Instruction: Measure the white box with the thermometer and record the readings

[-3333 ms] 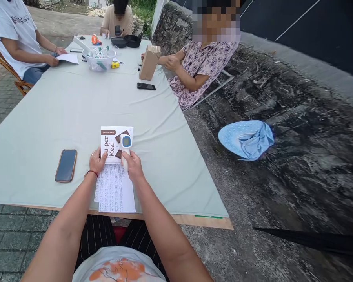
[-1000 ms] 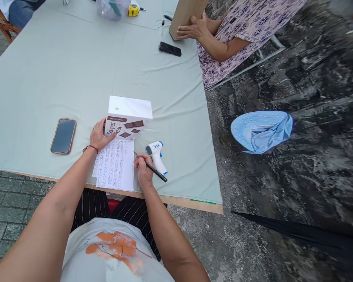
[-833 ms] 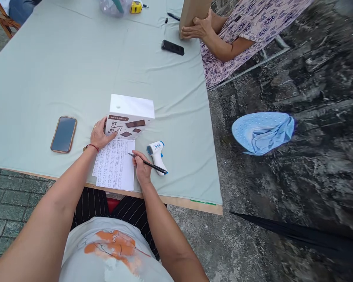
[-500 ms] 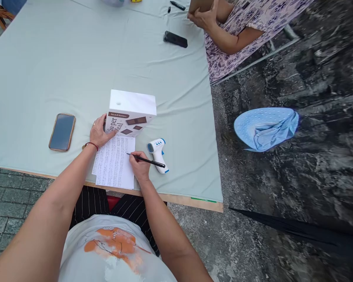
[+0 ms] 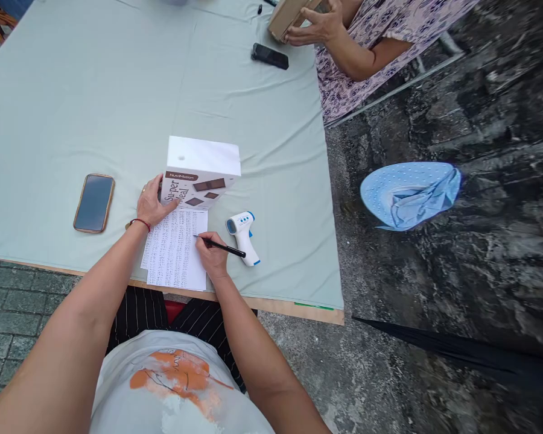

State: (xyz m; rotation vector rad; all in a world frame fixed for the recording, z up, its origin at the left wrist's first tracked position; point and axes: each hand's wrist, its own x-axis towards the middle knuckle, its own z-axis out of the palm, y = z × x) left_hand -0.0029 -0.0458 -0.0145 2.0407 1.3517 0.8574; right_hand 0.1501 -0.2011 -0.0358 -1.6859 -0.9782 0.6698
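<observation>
My left hand (image 5: pixel 152 204) grips the lower left edge of a white box (image 5: pixel 203 149) printed "NutriMotion Super Meal". Its thumb lies on the printed front, and some fingers are hidden behind the side. The box stands upright at the far end of printed paper sheets (image 5: pixel 176 253) covered in small text. My right hand (image 5: pixel 213 258) is closed round a black pen (image 5: pixel 224 246), whose tip is at the right part of the top sheet. Just right of that hand lies a white and blue infrared thermometer (image 5: pixel 243 236).
A smartphone (image 5: pixel 94 204) lies left of my left hand on the pale tablecloth (image 5: pixel 95 102). Farther off is a black case-like object (image 5: pixel 270 56). At the top right, another person's hand (image 5: pixel 319 27) holds a brown box (image 5: pixel 294 17). A blue hat (image 5: pixel 409 194) lies beyond the table's right edge.
The pen's back end has swung slightly left and down in my right hand. The other person's brown box has moved left and tilted. My left hand stays on the white box.
</observation>
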